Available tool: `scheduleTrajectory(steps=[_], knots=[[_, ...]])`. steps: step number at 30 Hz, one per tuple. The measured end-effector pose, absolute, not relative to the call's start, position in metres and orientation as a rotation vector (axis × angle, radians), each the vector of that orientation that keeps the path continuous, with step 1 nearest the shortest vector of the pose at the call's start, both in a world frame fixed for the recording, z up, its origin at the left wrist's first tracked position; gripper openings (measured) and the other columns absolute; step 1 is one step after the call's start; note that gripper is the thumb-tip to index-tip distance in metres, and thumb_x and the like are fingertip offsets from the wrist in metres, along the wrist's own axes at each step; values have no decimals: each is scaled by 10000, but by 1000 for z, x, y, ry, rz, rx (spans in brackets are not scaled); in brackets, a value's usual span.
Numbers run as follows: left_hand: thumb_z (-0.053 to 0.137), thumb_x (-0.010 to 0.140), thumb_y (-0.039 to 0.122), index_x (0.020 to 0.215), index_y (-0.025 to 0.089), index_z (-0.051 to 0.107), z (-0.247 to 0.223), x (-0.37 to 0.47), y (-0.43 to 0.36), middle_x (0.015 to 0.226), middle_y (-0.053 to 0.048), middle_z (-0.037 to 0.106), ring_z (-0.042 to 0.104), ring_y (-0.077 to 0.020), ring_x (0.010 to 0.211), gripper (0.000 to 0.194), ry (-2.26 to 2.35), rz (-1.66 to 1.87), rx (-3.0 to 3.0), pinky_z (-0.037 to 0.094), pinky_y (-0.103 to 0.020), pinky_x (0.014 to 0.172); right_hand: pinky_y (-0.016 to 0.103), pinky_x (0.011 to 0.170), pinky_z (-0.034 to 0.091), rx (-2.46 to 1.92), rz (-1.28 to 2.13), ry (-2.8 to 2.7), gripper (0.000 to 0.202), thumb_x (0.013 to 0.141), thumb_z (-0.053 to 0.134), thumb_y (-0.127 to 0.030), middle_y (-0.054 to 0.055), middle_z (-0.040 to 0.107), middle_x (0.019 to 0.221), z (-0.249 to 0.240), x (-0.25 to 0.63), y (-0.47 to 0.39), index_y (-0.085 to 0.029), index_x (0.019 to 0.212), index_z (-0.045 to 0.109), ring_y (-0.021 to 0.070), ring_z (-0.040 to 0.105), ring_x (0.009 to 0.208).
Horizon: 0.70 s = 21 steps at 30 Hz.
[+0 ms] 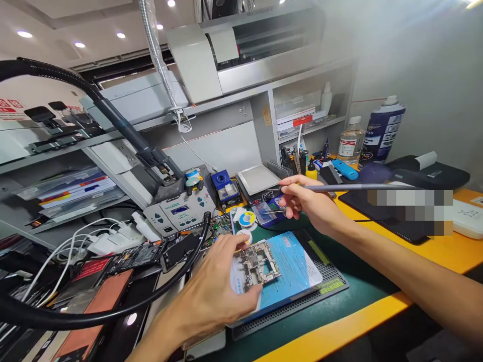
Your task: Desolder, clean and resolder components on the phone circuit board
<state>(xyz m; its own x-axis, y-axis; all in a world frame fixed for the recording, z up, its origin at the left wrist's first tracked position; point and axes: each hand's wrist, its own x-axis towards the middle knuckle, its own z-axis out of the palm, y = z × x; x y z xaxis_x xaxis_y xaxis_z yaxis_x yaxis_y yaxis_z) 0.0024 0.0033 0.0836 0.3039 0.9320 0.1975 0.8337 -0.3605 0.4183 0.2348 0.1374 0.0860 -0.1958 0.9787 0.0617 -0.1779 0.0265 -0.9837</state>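
A small circuit board [272, 261] with a square opening lies on a blue and white box [298, 271]. My left hand [219, 281] grips the board's left side between thumb and fingers. Up and to the right, my right hand [304, 198] has its fingers closed round a dark pen-like tool with a grey cable [350, 187] trailing right. Thin metal tweezers [274, 211] also stick out leftward from the lower fingers of that hand. Under the box is a black perforated mat [335, 281].
Behind the hands stand a grey soldering station [181, 211] and a blue tool holder [225, 188]. A black hose [151, 301] curves over phone parts at the left. Bottles and a dark phone [388, 216] are at the right.
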Motion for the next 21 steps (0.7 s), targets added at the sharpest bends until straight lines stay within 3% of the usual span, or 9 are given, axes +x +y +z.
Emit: scheduleTrajectory(steps=[4,10,16,21], knots=[[741,801,276,1391,222,547,82,-11,-7,1275,-78,676,698,-259,1165,624,1623,627,2311,602,-472,1037,186,430,463,-905,1568,-1256,220,1100,685,-356,-60,649,741,87,236,131,-154,1015,694,72,556,489],[780,771,283,1355,213,569,71,-8,-6,1248,-84,700,708,-265,1158,624,1519,668,2438,628,-466,1028,157,349,390,-934,1689,-1281,259,1089,693,-350,-114,554,573,76,227,129,-158,916,684,49,464,366],[852,804,373,1453,233,495,62,-23,-9,1402,-116,683,691,-308,1291,754,1522,655,2589,636,-495,1082,174,257,406,-988,1699,-1312,274,786,861,-332,-7,710,573,73,218,120,-179,727,641,119,591,319],[870,821,575,1589,245,358,39,-36,-18,1552,-139,618,605,-340,1439,980,1530,657,2703,573,-459,1185,197,286,497,-1038,1728,-1331,234,712,876,-326,30,738,603,70,214,119,-144,775,743,146,641,345]])
